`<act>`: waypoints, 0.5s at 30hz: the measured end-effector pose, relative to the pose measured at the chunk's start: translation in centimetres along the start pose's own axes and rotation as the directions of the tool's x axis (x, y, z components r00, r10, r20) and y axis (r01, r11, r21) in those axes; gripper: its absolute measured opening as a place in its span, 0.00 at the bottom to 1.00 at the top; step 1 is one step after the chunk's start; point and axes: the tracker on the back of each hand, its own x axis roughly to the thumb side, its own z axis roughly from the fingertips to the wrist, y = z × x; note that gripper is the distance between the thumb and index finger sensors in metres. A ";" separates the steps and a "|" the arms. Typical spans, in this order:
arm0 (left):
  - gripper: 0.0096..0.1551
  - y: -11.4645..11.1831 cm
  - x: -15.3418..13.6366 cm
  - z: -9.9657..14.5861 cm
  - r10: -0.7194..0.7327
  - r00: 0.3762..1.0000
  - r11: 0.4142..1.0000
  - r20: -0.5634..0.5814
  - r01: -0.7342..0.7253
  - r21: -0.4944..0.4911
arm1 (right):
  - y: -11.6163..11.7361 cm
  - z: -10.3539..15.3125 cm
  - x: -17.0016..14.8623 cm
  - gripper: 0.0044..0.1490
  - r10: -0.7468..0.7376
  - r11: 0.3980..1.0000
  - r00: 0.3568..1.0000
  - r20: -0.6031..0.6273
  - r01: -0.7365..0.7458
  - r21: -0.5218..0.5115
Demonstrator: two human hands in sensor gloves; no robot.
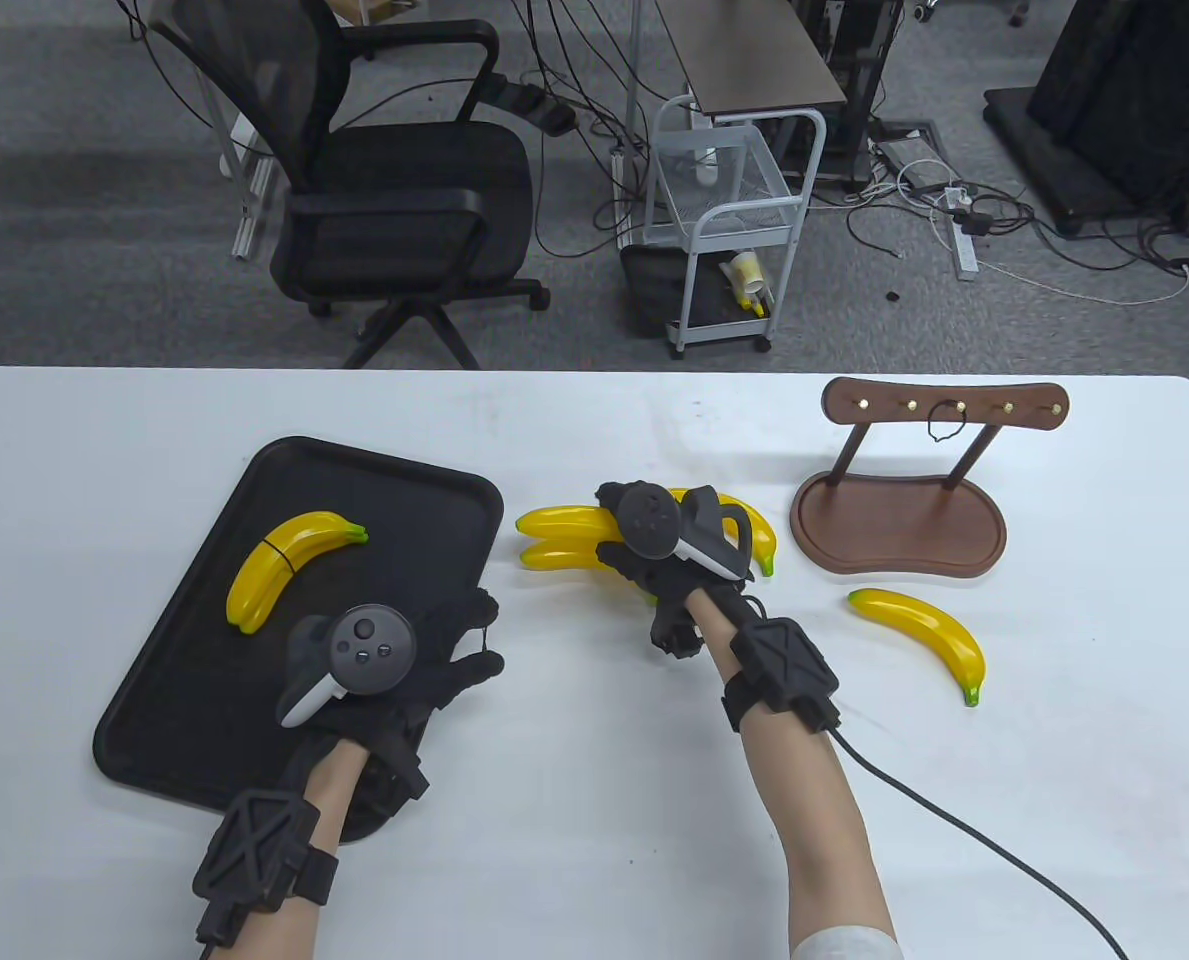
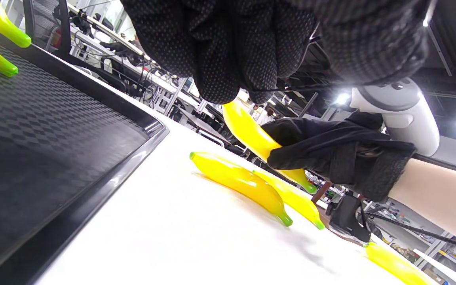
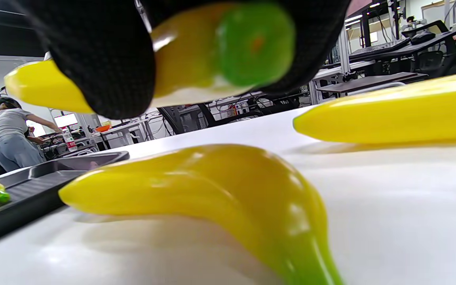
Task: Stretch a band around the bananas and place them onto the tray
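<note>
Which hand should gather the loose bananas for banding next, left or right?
Right. The right hand already grips one banana above the two bananas lying on the table. The left hand hovers over the tray, holding no banana.

Overhead table cam; 2 low close wrist cams

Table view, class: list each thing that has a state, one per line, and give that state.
Banded banana pair: lying on the tray, dark band around the middle.
Black tray: flat on the table.
Right hand: gripping one banana, lifted.
Two bananas: lying loose on the table.
Lone banana: lying apart, untouched.
Left hand: empty, above the tray's edge.
Wooden hook stand: upright, one band hanging.
</note>
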 end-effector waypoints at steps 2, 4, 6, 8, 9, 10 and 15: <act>0.39 0.0 0.0 0.0 -0.001 1.000 1.000 -0.001 0.001 -0.002 | 0.6 -0.2 -0.2 0.45 -0.008 1.000 1.000 -0.012 0.008 0.003; 0.39 0.0 0.0 0.0 -0.001 1.000 1.000 -0.001 0.001 -0.003 | 0.9 -0.2 -0.3 0.45 -0.011 1.000 1.000 -0.017 0.012 0.006; 0.39 0.0 0.0 0.0 -0.002 1.000 1.000 -0.001 0.002 -0.005 | 1.2 -0.2 -0.4 0.45 -0.005 1.000 1.000 -0.020 0.005 0.004; 0.40 0.0 0.0 0.0 -0.005 1.000 1.000 -0.003 0.005 -0.007 | 1.3 -0.2 -0.4 0.45 -0.001 1.000 1.000 -0.020 0.001 0.004; 0.40 0.0 0.0 0.0 -0.007 1.000 1.000 -0.003 0.007 -0.007 | 1.5 -0.1 -0.5 0.45 -0.005 1.000 1.000 -0.020 0.005 0.008; 0.40 0.0 0.0 0.0 -0.007 1.000 1.000 -0.003 0.007 -0.008 | 1.5 -0.1 -0.5 0.45 -0.003 1.000 1.000 -0.021 0.003 0.010; 0.39 0.0 0.1 0.0 -0.008 1.000 1.000 -0.004 0.008 -0.010 | 1.8 0.0 -0.7 0.45 -0.006 1.000 1.000 -0.024 0.007 0.014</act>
